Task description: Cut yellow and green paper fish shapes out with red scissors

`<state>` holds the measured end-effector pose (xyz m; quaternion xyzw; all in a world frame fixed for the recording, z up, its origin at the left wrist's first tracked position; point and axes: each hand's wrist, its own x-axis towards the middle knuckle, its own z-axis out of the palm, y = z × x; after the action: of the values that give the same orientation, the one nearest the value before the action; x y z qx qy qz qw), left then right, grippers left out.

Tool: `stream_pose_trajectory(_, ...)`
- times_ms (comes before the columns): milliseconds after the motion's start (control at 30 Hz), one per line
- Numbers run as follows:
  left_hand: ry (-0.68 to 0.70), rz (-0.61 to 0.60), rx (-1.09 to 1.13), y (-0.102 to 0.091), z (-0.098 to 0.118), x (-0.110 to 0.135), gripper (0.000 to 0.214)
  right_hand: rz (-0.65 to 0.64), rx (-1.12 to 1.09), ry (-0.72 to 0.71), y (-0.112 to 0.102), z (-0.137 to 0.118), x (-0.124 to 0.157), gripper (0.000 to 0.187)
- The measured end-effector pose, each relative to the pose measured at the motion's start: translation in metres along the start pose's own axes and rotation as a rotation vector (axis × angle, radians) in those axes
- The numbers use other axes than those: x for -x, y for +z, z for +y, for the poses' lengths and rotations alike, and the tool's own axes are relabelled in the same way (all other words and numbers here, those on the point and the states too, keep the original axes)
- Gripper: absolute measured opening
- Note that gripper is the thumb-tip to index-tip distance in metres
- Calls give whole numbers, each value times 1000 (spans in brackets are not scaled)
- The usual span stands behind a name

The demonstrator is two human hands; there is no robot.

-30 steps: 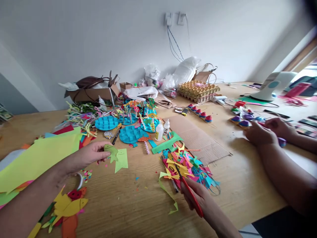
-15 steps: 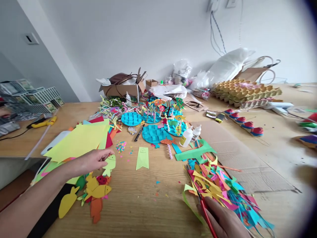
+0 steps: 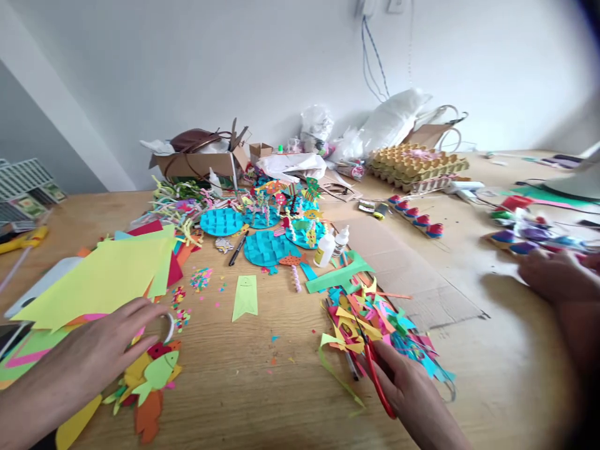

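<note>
My right hand holds red-handled scissors, their blades over a heap of coloured paper scraps. At the left, my left hand is open, thumb and fingers apart, with nothing held. It hovers beside a pile of cut paper fish. On that pile lies a light green paper fish, above yellow, red and orange paper fish. A white curved thing shows by my left fingertips. In the middle lies a light green paper piece with a notched end and a drawn face.
Yellow paper sheets lie left. Blue discs, a black marker and glue bottles stand mid-table. Cardboard lies right, egg trays behind it. Another person's hand is at the far right.
My left hand has let go of the light green fish, now lying on the pile, and its fingers have spread. The view has swung right; my right hand still holds the scissors.
</note>
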<state>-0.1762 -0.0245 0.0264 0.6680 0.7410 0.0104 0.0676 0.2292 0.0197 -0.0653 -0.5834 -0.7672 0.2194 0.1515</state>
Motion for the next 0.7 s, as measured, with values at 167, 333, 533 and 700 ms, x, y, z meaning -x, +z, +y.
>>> stream_pose_trajectory(167, 332, -321, 168, 34, 83, -16, 36, 107, 59, 101, -4, 6, -1, 19)
stream_pose_trajectory(333, 606, -268, 290, 78, 174, -37, 57, 124, 38, 114, -12, 14, 7, 14)
stream_pose_trajectory(533, 740, -213, 290, 98, 210, -64, 28, 159, -40, 118, -24, 24, 17, 23)
stream_pose_trajectory(700, 736, -63, 319, 81, 222, -74, 25, 228, -137, 76, -34, 19, 15, 27)
